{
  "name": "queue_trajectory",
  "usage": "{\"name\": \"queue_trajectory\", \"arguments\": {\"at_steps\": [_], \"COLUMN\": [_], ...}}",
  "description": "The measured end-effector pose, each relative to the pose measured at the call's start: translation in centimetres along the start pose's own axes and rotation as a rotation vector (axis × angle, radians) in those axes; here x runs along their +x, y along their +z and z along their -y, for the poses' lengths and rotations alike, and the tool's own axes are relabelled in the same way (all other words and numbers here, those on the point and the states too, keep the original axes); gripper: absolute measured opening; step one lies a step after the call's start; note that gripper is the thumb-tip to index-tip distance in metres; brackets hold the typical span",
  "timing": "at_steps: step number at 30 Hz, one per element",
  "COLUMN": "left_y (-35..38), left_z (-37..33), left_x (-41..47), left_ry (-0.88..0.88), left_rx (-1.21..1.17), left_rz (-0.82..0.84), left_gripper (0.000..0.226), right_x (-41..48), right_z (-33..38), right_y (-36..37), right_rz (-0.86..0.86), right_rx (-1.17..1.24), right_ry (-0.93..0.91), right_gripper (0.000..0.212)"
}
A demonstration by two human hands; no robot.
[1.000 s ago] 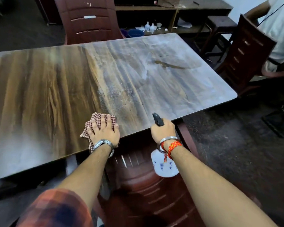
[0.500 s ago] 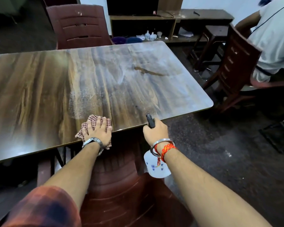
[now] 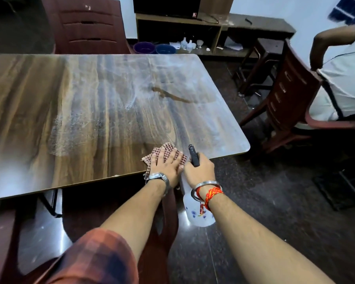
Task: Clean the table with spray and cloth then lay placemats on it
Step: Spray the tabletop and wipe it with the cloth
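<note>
The table (image 3: 90,111) is a wood-grain top with rounded corners. The cloth (image 3: 166,148) (red-and-white check) lies at the near edge, close to the near right corner, with one flap hanging over the edge. The left hand (image 3: 168,163) rests flat on the cloth, fingers straight and spread, pressing it onto the surface.

The right hand (image 3: 200,170) is just beside the left hand, fingers curled round the neck of the spray bottle (image 3: 195,215). The bottle's black nozzle points forward over the table edge. Its white body, printed with blue flowers, hangs below the edge, off the table.

Surface condition: a speckled wet patch (image 3: 58,138) lies left of the cloth, a hazy film covers the right half, and a brown streak (image 3: 172,95) lies in the far right area.

Obstructions: a dark red chair (image 3: 158,253) stands between the person and the near edge, beneath both forearms. A second chair (image 3: 86,23) stands at the far edge. A third chair (image 3: 285,95), occupied by a seated person (image 3: 346,78), stands off the right edge, apart from the table. Beyond it are a stool (image 3: 261,54) and a low shelf unit (image 3: 193,23) with two basins (image 3: 143,47) and small white bottles (image 3: 187,45) at its base.
</note>
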State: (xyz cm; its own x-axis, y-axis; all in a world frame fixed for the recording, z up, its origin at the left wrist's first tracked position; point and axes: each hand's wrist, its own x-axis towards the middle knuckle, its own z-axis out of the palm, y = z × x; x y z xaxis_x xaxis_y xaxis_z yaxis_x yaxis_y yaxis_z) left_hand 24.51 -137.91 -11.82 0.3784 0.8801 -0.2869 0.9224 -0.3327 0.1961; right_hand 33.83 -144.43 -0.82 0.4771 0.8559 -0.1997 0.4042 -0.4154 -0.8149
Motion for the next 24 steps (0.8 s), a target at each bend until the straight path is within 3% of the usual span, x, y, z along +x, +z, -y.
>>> {"name": "queue_trajectory", "arguments": {"at_steps": [6,10,13,17,24], "left_y": [0.3,0.4,0.2,0.6,1.1], "left_z": [-1.2,-1.4,-3.8,-9.0,-17.9], "left_x": [0.6,1.2,2.5,4.4,9.1], "left_ry": [-0.135,-0.449,-0.565,-0.512,-0.441], "left_rx": [-0.080,-0.162,-0.195,-0.179,-0.143], "left_rz": [-0.087,-0.187,-0.169,-0.146,-0.151], "left_gripper": [0.052,0.052,0.053,0.054,0.057], "right_x": [4.5,6.9,9.2,11.8,17.1], "right_z": [-1.5,-3.2,-5.3,-7.5,-9.0], "right_y": [-2.7,-5.6,-8.9,-12.9,-16.8], "right_rz": [0.086,0.240,0.253,0.275,0.334], "right_rx": [-0.026,-0.063,-0.115,-0.206,-0.232], "right_ry": [0.015,-0.034,-0.024,0.003,-0.022], "right_gripper": [0.006,0.011,0.007,0.022,0.013]}}
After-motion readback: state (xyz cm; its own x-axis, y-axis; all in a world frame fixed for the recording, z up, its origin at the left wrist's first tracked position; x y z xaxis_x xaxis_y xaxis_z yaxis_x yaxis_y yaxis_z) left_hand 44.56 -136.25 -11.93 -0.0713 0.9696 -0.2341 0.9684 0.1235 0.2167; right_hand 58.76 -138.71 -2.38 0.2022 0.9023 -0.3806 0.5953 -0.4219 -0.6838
